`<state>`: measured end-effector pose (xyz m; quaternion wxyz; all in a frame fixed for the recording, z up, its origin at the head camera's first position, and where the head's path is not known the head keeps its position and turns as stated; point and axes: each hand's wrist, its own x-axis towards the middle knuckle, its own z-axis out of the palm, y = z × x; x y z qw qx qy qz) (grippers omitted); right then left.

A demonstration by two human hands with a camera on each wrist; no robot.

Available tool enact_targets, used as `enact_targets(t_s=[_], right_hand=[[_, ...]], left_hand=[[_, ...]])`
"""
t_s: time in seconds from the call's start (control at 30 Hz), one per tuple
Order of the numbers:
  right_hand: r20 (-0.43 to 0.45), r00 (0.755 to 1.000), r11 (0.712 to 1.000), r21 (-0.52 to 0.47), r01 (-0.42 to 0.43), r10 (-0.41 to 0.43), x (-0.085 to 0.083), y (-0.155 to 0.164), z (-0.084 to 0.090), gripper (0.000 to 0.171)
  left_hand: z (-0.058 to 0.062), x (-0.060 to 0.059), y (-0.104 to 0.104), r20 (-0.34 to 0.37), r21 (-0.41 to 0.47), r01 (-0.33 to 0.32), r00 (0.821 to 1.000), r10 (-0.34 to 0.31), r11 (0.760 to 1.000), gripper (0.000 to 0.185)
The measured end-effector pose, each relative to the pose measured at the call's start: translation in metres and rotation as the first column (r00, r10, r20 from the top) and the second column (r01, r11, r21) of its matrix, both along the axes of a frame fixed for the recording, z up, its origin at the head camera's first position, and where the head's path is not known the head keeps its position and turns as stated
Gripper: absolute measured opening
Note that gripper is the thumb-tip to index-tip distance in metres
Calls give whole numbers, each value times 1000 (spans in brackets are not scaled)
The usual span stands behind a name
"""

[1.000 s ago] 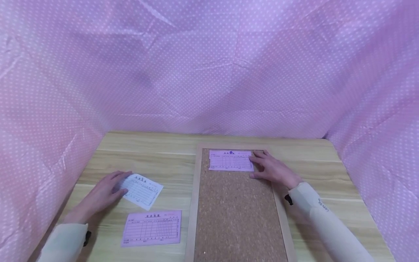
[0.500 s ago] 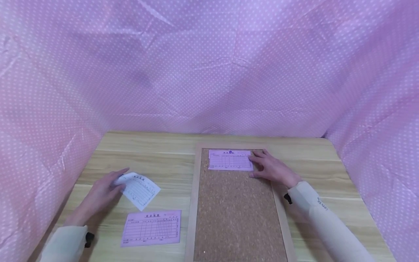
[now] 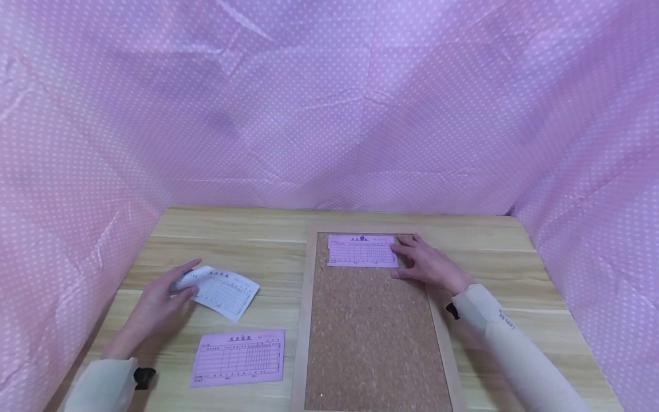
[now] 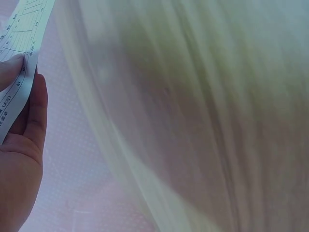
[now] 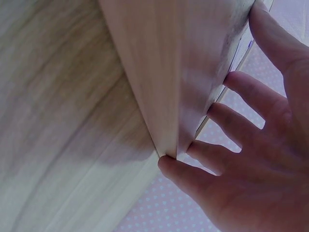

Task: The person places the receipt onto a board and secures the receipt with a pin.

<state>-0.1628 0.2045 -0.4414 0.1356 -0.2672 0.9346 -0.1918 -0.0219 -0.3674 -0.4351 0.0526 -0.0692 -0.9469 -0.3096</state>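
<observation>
Wooden table (image 3: pixel 268 240): my left hand (image 3: pixel 154 306) pinches a white slip (image 3: pixel 221 292) by its curled near edge. My right hand (image 3: pixel 429 266), fingers straight, rests on the corkboard (image 3: pixel 368 332) beside a pinned pink slip (image 3: pixel 362 252). So thin a pinch could crease or drop the paper.

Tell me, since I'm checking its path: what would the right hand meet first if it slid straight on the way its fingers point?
Probably the pink slip on the cork board; the right hand points left, its fingertips already at the slip's right edge.

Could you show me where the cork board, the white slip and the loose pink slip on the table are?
Cork board (image 3: pixel 370 337): head view, bare cork near the middle.
White slip (image 3: pixel 226 292): head view, its printed middle, beside the left hand.
Pink slip (image 3: pixel 238 358): head view, centre of its printed grid.
</observation>
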Motion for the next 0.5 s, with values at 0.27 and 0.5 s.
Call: enact_targets(t_s=[0.27, 0.5], right_hand=[[-4, 1000, 1000, -11, -6, 6, 0, -1, 1, 79], [-3, 1000, 1000, -13, -1, 0, -1, 1, -2, 79]], left_hand=[[10, -1, 10, -40, 17, -13, 999, 14, 1000, 70], [19, -2, 26, -91, 63, -10, 996, 16, 998, 69]])
